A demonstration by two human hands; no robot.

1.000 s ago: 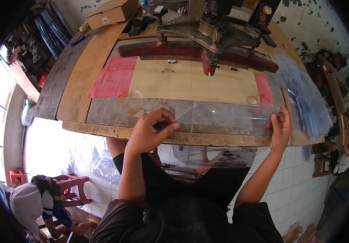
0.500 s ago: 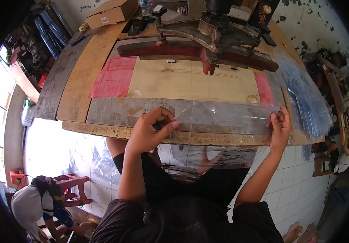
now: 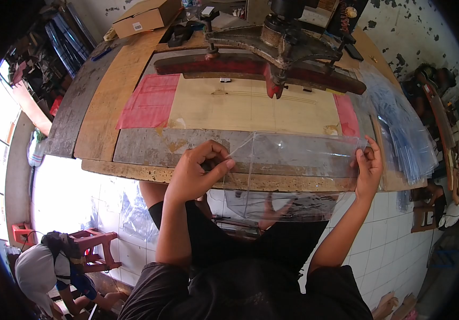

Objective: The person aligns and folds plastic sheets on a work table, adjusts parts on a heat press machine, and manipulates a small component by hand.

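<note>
A clear plastic sheet (image 3: 304,157) stretches across the table's front edge between my two hands, its lower part hanging over my lap. My left hand (image 3: 200,168) is closed, thumb and fingers pinching a thin clear strip at the sheet's left end. At the right end, my right hand (image 3: 367,165) grips the sheet's edge between thumb and curled fingers. Just beyond the sheet lies a cream board (image 3: 250,109) with pink patches at both ends. Above its far side hangs the red bar (image 3: 213,69) of a metal press (image 3: 282,37).
A pile of clear plastic sheets (image 3: 402,130) lies on the table's right side. A cardboard box (image 3: 146,18) stands at the back left. On the floor at lower left, a person (image 3: 48,272) sits near a red stool (image 3: 96,250). More plastic (image 3: 138,210) lies on the tiles.
</note>
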